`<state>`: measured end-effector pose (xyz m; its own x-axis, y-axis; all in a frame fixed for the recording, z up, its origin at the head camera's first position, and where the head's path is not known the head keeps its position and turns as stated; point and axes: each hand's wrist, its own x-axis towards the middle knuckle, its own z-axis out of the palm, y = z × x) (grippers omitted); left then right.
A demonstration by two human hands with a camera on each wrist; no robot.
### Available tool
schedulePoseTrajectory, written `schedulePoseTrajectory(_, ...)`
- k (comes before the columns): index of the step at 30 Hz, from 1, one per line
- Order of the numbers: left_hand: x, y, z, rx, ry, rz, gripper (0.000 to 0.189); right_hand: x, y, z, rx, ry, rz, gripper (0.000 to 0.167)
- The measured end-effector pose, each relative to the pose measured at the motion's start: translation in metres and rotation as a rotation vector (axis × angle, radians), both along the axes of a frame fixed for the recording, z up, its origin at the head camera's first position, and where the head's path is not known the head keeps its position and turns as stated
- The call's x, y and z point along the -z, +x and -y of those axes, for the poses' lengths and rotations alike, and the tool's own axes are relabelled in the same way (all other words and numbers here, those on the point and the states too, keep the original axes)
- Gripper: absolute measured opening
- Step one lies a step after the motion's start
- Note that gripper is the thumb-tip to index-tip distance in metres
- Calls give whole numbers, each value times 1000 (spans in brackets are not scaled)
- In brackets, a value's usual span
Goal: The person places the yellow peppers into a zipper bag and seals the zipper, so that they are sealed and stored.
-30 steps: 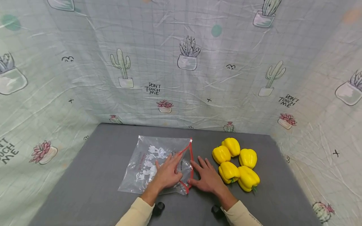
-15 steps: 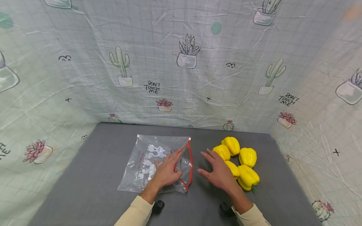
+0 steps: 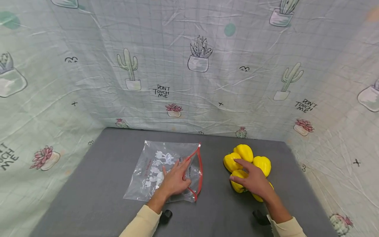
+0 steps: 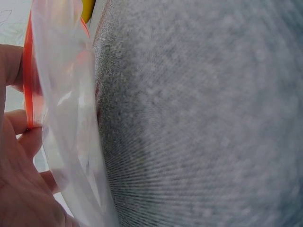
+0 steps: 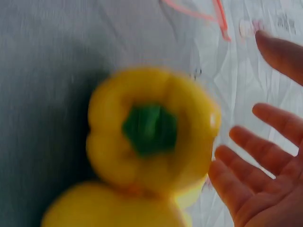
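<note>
Grey table (image 3: 213, 210); right grip (image 3: 257, 179) over yellow peppers (image 3: 244, 153).

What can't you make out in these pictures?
Head: the right hand hides much of the nearest pepper.
Head: the red lettering on the plastic bag is too small.
Head: the left hand covers part of the bag's red rim.
Left wrist: the frame's left edge crops the left hand.
Right wrist: the stemmed pepper is blurred; the bottom edge cuts off another pepper.

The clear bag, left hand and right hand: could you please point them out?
Clear bag (image 3: 155, 169), head view: its printed panel.
Left hand (image 3: 174, 181), head view: its back.
Right hand (image 3: 255, 179), head view: its back.
</note>
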<state>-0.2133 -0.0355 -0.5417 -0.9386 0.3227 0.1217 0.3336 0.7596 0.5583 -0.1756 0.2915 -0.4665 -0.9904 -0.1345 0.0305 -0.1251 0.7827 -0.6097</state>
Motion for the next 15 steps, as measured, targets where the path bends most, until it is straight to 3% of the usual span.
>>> schedulePoseTrajectory(7,-1,0,0,7,13,-9,80,3,-3,-32,-39,30,65,73)
schedulePoseTrajectory(15,-2,-1,1,8,5,17,80,6,-1,-41,-73,101,107,70)
